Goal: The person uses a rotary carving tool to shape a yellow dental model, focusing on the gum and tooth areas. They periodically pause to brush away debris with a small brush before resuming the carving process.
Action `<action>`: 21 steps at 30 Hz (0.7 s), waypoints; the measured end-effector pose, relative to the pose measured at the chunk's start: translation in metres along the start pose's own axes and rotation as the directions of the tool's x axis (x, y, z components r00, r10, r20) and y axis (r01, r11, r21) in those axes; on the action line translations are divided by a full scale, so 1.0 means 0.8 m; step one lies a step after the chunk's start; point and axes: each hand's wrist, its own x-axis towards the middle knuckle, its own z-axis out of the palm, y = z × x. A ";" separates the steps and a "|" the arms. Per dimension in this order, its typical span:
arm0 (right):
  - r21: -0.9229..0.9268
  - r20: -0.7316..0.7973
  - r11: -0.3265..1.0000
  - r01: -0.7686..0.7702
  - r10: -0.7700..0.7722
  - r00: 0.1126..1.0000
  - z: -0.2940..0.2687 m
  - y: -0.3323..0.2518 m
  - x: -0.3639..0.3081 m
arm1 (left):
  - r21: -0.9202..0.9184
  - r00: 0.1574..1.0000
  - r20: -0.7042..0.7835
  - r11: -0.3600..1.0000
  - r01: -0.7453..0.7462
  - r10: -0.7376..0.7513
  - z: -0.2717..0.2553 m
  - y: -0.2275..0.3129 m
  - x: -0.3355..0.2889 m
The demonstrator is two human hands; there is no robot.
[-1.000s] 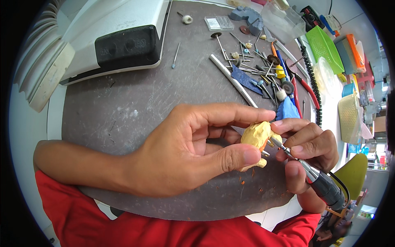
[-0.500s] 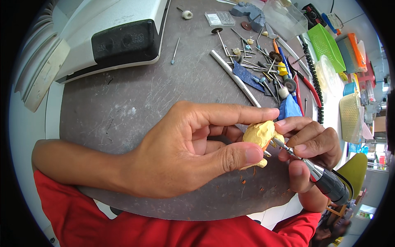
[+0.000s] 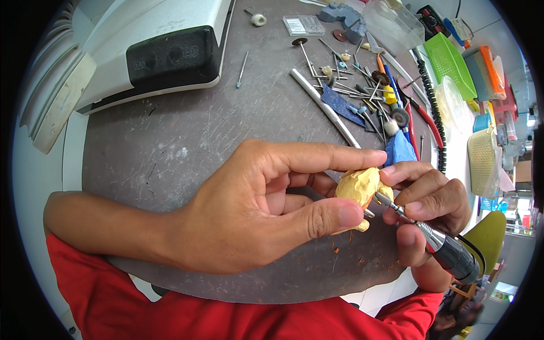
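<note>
Between the thumb and fingers of my left hand [image 3: 266,204] is a yellow dental cast [image 3: 358,186], its lumpy side turned up. A bit of orange material shows on it beside the thumb. My right hand [image 3: 433,198] grips a rotary handpiece [image 3: 445,246] with a silver nose and a dark grey body, a black cord at its rear. The handpiece's metal bur tip lies against or very close to the cast's right side; exact contact is hard to make out. My right fingertips also rest near the cast's edge. Orange shavings [image 3: 336,250] lie on the grey bench below.
Many burs and polishing bits [image 3: 368,93] are heaped at the back right, beside a metal rod [image 3: 326,107], red-handled pliers [image 3: 428,122] and a blue piece [image 3: 400,148]. A white and black machine [image 3: 170,56] stands back left. Baskets [image 3: 450,65] line the right side.
Both hands, the cast and the handpiece have shifted very slightly to the right. The grips look the same.
</note>
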 end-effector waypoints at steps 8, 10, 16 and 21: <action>0.058 -0.224 0.990 0.128 -0.112 0.968 0.015 0.011 0.004 | -0.005 1.000 -0.011 1.000 0.004 -0.004 0.001 0.001 0.001; 0.071 -0.217 0.988 0.137 -0.119 0.969 0.014 0.012 0.004 | -0.009 1.000 -0.017 1.000 0.006 -0.006 0.001 0.001 0.000; 0.013 -0.020 1.000 -0.013 0.013 1.000 -0.001 -0.001 0.000 | -0.019 1.000 -0.017 1.000 0.015 -0.016 0.001 0.002 0.000; 0.051 -0.129 0.996 0.068 -0.061 0.990 0.008 0.007 0.002 | -0.008 1.000 -0.013 1.000 0.022 -0.023 0.001 0.002 0.001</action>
